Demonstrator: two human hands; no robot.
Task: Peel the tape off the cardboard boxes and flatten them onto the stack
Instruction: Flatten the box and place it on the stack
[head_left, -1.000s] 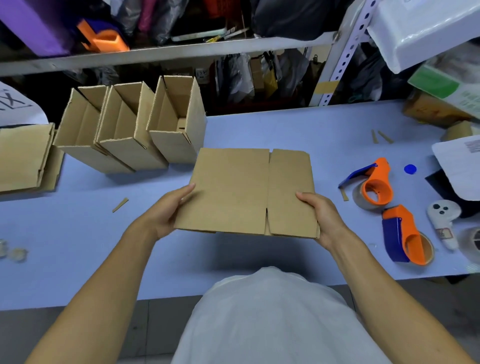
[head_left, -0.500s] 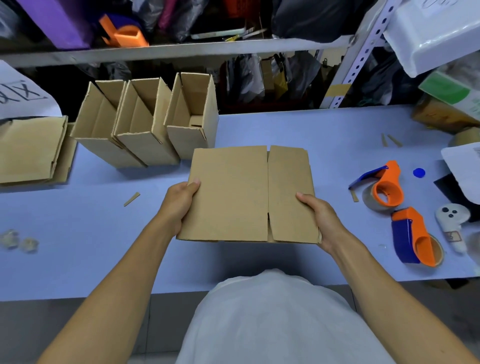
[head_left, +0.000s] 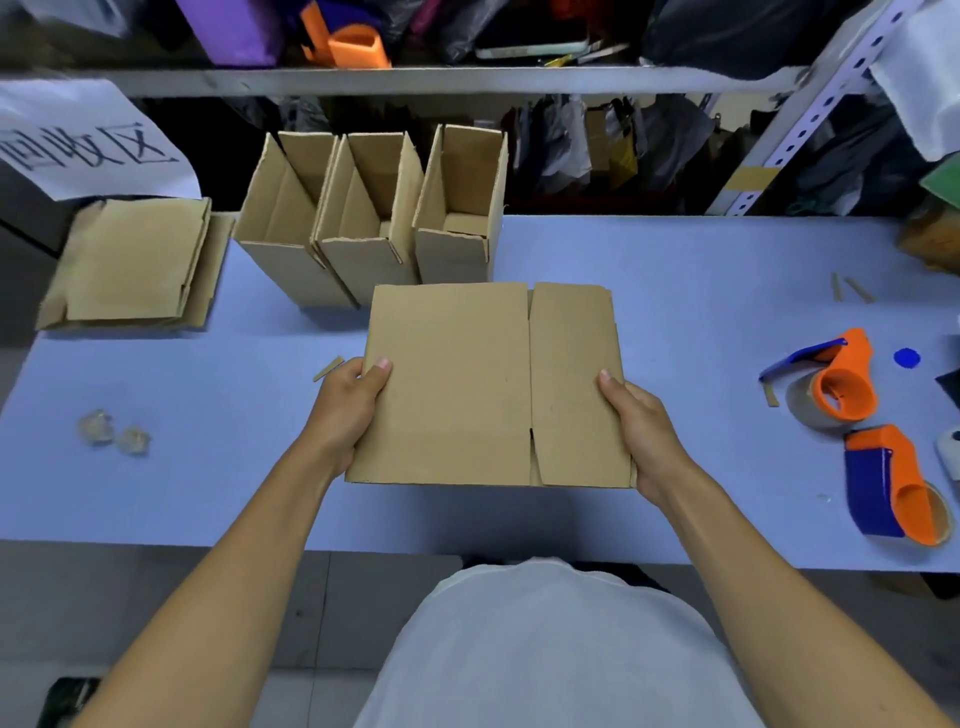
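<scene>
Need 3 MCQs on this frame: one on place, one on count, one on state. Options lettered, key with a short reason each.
1. Where is the stack of flattened boxes?
A far left of the table
B far right
C on the shelf

2. How many open boxes stand upright behind the held one?
A two
B three
C five

3. The held box is:
A flattened
B upright and open
C taped shut

Key: A, it lies at the table's left end; B, three stand side by side; A, left hand and right hand grip it flat.
</scene>
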